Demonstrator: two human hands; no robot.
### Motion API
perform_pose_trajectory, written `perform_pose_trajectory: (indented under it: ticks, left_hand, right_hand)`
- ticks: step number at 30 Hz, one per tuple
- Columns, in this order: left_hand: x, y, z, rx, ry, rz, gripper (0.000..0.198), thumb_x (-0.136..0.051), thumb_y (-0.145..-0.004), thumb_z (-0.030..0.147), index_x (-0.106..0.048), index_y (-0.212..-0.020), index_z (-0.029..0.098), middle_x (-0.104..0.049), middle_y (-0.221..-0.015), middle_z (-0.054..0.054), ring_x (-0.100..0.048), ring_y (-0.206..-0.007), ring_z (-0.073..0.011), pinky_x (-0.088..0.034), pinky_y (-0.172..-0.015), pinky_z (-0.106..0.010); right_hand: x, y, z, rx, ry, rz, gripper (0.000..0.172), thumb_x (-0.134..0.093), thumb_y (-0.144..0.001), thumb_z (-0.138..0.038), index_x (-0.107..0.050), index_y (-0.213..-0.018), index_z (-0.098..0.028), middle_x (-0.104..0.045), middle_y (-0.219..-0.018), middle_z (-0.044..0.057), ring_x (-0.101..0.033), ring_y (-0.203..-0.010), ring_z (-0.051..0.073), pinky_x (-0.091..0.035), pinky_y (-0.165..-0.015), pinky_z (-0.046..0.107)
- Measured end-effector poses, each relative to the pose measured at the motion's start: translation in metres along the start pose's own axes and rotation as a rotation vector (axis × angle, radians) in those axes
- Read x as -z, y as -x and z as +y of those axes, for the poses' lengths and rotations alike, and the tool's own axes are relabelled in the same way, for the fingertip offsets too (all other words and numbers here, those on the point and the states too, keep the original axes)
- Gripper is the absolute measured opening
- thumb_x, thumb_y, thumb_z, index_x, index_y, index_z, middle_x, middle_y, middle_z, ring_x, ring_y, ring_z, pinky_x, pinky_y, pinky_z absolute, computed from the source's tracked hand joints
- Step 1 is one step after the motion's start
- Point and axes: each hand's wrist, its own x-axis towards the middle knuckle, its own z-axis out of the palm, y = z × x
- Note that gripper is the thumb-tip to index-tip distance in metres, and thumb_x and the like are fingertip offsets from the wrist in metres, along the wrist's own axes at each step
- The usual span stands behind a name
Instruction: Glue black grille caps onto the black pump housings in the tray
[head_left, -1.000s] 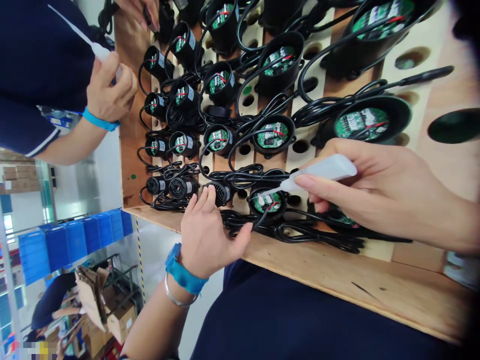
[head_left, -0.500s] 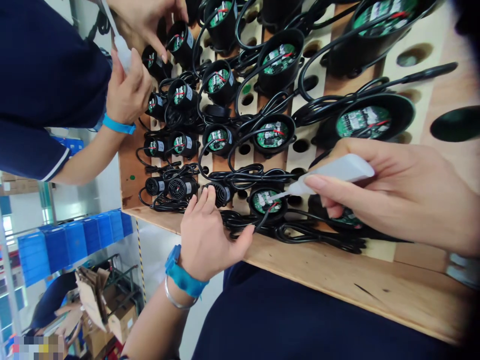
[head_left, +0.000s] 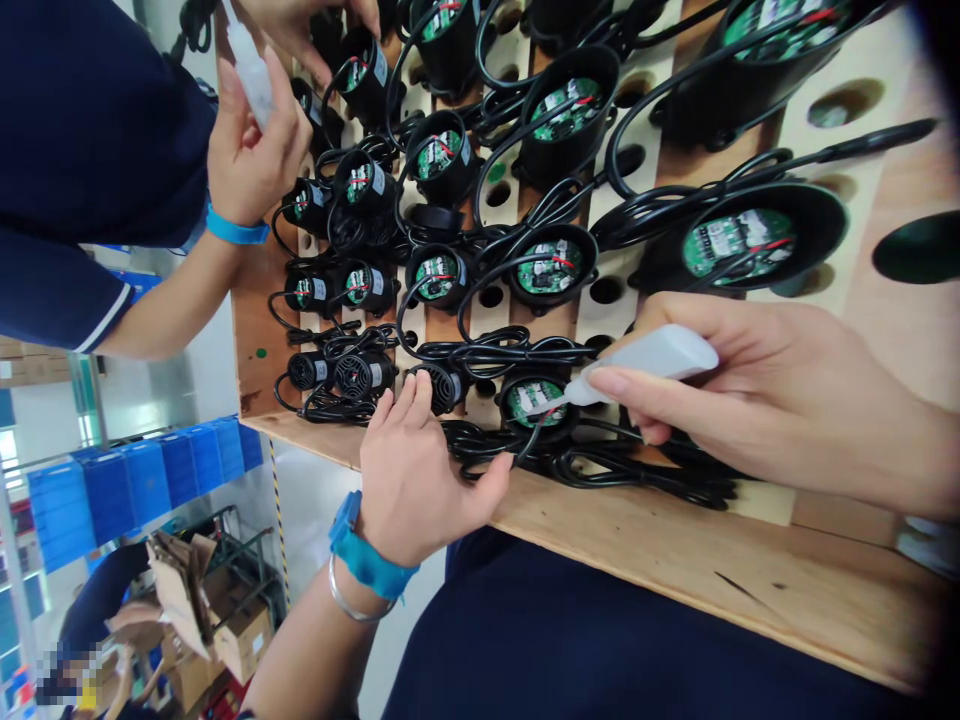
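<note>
My right hand [head_left: 757,400] pinches a translucent white squeeze bottle [head_left: 660,352] with a long thin nozzle. The nozzle reaches into an open black round housing [head_left: 568,425], its tip over the green circuit board [head_left: 536,398] with white parts and a red wire. Leaning on the tray edge, my left hand [head_left: 420,470] has its fingers stretched out and its thumb spread. Its fingertips rest at a black housing with a slotted cover [head_left: 444,387], and the thumb lies by the black cable [head_left: 525,447] of the open housing.
A wooden tray [head_left: 675,580] bears several black housings with exposed boards, coiled cables [head_left: 510,350] and strips with round holes. Across it, a co-worker's hand [head_left: 255,150] holds a similar bottle [head_left: 251,75]; their other hand is at a housing [head_left: 364,80]. Blue bins [head_left: 142,490] and cardboard boxes [head_left: 247,640] stand beyond.
My right hand and the bottle have shifted left and slightly down, bringing the nozzle lower across the board. My left hand stays nearly still. The co-worker's bottle has moved a little.
</note>
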Motion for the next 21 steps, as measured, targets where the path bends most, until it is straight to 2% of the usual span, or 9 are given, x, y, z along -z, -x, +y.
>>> perform_pose_trajectory:
  ticks: [14, 21]
  left_hand:
    - [-0.0005, 0.0003, 0.0002, 0.005, 0.011, -0.002, 0.064, -0.059, -0.075, 0.052, -0.068, -0.103, -0.005, -0.059, -0.125, -0.030, -0.058, -0.118, -0.0398, -0.047, -0.101, -0.053]
    - [-0.0003, 0.0002, 0.0001, 0.016, 0.011, -0.011, 0.062, -0.058, -0.075, 0.053, -0.069, -0.101, -0.002, -0.059, -0.126, -0.029, -0.057, -0.120, -0.0393, -0.047, -0.102, -0.053]
  right_hand:
    - [-0.0019, 0.0009, 0.0009, -0.058, -0.093, -0.044, 0.032, -0.064, -0.082, -0.040, -0.047, -0.061, -0.023, -0.054, -0.044, -0.006, -0.050, -0.033, 0.009, -0.039, -0.029, 0.016]
    - [-0.0019, 0.0015, 0.0030, -0.061, -0.129, -0.024, 0.031, -0.065, -0.082, -0.039, -0.047, -0.062, -0.023, -0.054, -0.045, -0.005, -0.052, -0.034, 0.010, -0.040, -0.029, 0.017]
